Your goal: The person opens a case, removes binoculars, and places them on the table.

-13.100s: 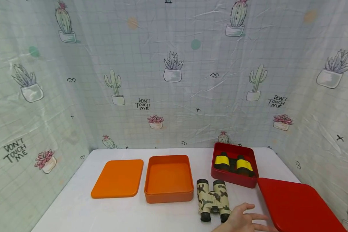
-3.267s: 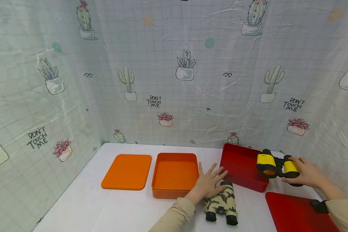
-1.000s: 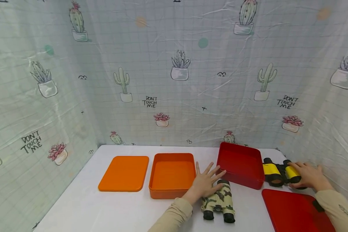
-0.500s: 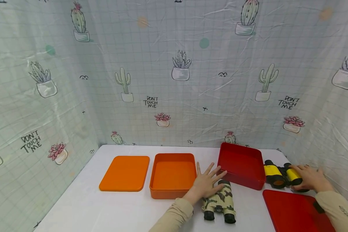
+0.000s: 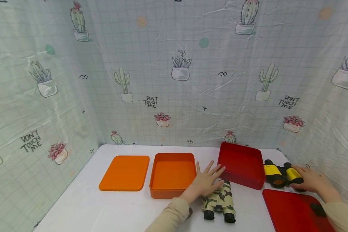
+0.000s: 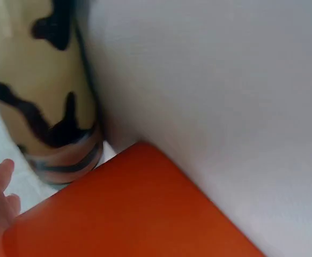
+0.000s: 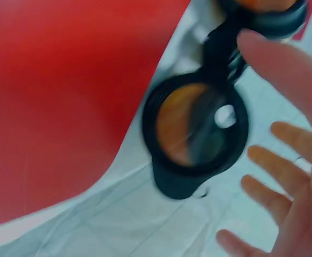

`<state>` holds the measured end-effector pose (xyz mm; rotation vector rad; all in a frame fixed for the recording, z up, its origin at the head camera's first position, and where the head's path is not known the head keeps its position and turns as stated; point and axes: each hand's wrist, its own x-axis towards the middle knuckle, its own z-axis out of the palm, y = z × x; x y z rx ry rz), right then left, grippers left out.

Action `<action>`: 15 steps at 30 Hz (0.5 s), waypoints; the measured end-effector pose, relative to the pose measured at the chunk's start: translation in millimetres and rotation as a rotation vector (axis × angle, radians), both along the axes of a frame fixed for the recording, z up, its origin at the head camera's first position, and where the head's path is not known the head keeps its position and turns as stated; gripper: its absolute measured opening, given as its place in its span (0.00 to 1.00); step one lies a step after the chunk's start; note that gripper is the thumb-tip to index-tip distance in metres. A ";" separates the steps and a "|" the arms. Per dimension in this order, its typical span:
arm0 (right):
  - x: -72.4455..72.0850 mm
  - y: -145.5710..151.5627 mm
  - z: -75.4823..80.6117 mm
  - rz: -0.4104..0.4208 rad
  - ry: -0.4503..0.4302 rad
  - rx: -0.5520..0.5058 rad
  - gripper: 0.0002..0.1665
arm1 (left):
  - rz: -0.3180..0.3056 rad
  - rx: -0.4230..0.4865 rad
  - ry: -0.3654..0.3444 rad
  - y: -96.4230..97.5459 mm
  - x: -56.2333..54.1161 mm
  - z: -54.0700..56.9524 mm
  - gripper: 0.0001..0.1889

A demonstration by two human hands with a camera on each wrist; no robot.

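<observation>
Black-and-yellow binoculars (image 5: 279,175) stand on the table just right of the red box (image 5: 240,166). At their right barrel is my right hand (image 5: 310,181); in the right wrist view its fingers (image 7: 271,167) are spread and apart from the black lens rim (image 7: 196,126), while the thumb overlaps the bridge. My left hand (image 5: 203,183) has its fingers fanned out over the far end of the camouflage binoculars (image 5: 220,201), between the orange box (image 5: 174,172) and the red one. Whether its palm touches them I cannot tell.
The red lid (image 5: 294,207) lies at the front right, partly under my right forearm. An orange lid (image 5: 124,173) lies left of the orange box. Behind the white table (image 5: 104,212) and along both sides hangs a cactus-print sheet (image 5: 162,64).
The yellow binoculars have gone from inside the red box to the table on its right. Over the last half second my right hand has loosened and shifted slightly right; my left hand hardly moved.
</observation>
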<state>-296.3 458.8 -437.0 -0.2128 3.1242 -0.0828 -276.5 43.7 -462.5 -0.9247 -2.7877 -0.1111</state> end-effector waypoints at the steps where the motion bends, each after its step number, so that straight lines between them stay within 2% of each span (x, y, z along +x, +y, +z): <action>1: 2.3 -2.8 1.0 0.012 0.014 -0.008 0.55 | -0.009 0.017 -0.009 -2.0 1.5 2.1 0.28; 4: 10.8 -14.4 2.4 0.037 0.050 -0.021 0.49 | -0.033 0.064 -0.040 -11.0 7.8 9.3 0.28; 9: 29.3 -42.8 3.7 0.059 0.100 -0.074 0.41 | -0.061 0.126 -0.046 -33.6 21.8 21.7 0.28; 15: 52.5 -78.5 5.8 0.051 0.129 -0.166 0.37 | -0.048 0.208 -0.033 -64.5 41.0 33.7 0.28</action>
